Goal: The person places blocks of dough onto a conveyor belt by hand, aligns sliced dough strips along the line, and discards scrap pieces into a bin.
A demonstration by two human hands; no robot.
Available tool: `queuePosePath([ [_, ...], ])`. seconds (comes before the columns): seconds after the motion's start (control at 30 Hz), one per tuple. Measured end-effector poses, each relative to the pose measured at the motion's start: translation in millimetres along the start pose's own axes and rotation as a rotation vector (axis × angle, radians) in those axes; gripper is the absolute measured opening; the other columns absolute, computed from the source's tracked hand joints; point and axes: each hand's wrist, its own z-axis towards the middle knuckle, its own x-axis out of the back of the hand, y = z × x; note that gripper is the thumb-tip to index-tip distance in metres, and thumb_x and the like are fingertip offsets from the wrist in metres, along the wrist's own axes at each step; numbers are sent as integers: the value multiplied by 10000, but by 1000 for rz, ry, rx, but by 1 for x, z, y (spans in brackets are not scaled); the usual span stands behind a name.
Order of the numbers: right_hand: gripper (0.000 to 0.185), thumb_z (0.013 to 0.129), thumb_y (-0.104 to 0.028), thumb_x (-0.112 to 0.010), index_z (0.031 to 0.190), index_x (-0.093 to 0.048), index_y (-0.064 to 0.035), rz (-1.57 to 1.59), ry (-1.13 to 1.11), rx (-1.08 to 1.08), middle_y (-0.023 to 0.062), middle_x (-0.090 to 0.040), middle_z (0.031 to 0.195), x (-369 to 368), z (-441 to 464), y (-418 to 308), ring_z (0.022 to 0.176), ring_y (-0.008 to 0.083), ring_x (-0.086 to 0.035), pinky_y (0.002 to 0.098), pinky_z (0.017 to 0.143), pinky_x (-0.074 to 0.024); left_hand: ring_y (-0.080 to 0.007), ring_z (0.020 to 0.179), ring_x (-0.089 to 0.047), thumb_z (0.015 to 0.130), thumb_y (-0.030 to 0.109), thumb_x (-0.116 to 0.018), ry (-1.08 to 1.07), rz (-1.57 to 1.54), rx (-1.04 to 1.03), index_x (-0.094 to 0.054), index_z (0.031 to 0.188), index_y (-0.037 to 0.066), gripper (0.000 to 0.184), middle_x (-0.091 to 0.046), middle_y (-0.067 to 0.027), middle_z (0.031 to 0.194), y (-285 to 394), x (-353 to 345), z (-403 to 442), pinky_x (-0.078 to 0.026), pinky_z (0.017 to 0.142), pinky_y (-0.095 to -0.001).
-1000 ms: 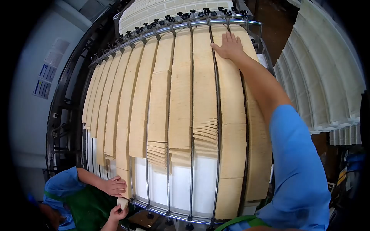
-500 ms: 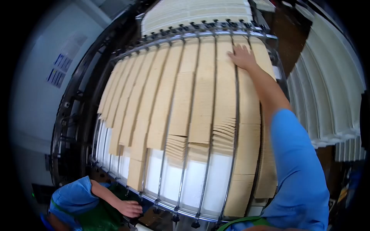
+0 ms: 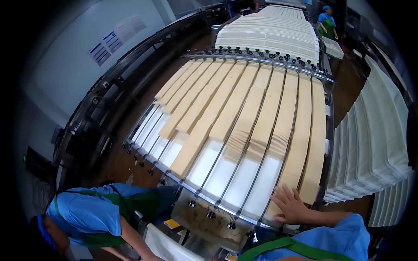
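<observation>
My right hand lies palm down with its fingers spread, near the front end of a long beige row of thin, tightly packed pieces. Nothing is gripped in it. Thin metal rods separate this row from the neighbouring beige rows on the white bed. Two middle rows end in loosely fanned thin pieces. My left hand is outside the view.
At the left bends a co-worker in blue with a green apron. A bin with scraps stands below the front metal bar. Stacked white corrugated sheets rise at the right; another person stands far back.
My right hand has come back from the far end of the rows to the near end. The view has shifted, showing more room behind, and the co-worker's hand has moved down from the front bar.
</observation>
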Motion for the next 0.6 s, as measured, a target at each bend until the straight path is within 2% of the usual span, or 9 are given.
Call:
queuePosePath([
  [0.1,743,789,-430,-635,1405,-375,-107,-261,155,-131,180,-248,1505,-36,-12,-12,1393,394,-200,603,1079,-167,-367,1228,-410,807,430,-619,-75,55,-12,-494,1282,103,590,-504,-114,1290,-19,-24,-36,-239,985,-662],
  [0.17,734,788,-408,-643,1403,-377,-109,-404,178,-106,182,-260,1500,-49,-12,-18,1388,391,-216,590,1084,-173,-376,1244,-401,813,451,-613,1,114,-70,-494,1289,110,597,-503,-113,1300,-25,-44,-52,-224,991,-686],
  [0.23,746,763,-353,-684,1399,-379,-110,-655,276,-97,180,-295,1484,-56,-4,-28,1374,378,-257,553,1099,-190,-336,1089,-490,732,277,-636,411,230,-261,-549,1140,90,457,-544,-118,1152,-24,-64,-55,-354,893,-542],
  [0.27,746,763,-353,-684,1399,-379,-110,-659,275,-78,180,-295,1484,-54,-3,-35,1374,378,-257,553,1099,-190,-297,934,-579,652,103,-660,815,364,-464,-604,991,70,345,-585,-124,1005,-24,-69,-54,-485,794,-398],
  [0.33,776,738,-340,-715,1396,-379,-105,-301,194,-128,180,-293,1485,-39,3,-52,1367,374,-274,541,1106,-191,-297,906,-579,642,63,-646,869,271,-499,-611,948,77,308,-589,-119,969,-16,-68,-56,-476,812,-409],
  [0.4,830,728,-352,-735,1421,-346,-112,-304,165,-176,169,-266,1504,-45,12,-52,1385,369,-243,532,1119,-178,-296,878,-579,633,22,-632,919,178,-534,-618,905,85,280,-594,-114,933,-15,-64,-60,-468,831,-420],
  [0.47,871,745,-379,-731,1452,-295,-118,-429,211,-224,158,-230,1523,-58,17,-34,1405,368,-199,529,1133,-155,-302,858,-587,654,13,-621,890,90,-600,-617,920,72,273,-591,-110,931,-20,-66,-69,-495,780,-410],
  [0.53,892,762,-389,-723,1472,-251,-125,-382,180,-371,147,-207,1535,-50,23,-33,1417,364,-168,529,1142,-136,-308,872,-601,674,6,-624,980,53,-611,-641,932,65,266,-605,-111,947,-19,-62,-85,-513,770,-397],
  [0.6,919,695,-337,-783,1441,-296,-110,-408,239,-444,144,-240,1519,-50,32,-28,1390,375,-224,539,1130,-165,-310,851,-608,686,2,-633,1063,60,-597,-647,942,53,262,-612,-128,917,-25,-58,-99,-522,749,-401],
])
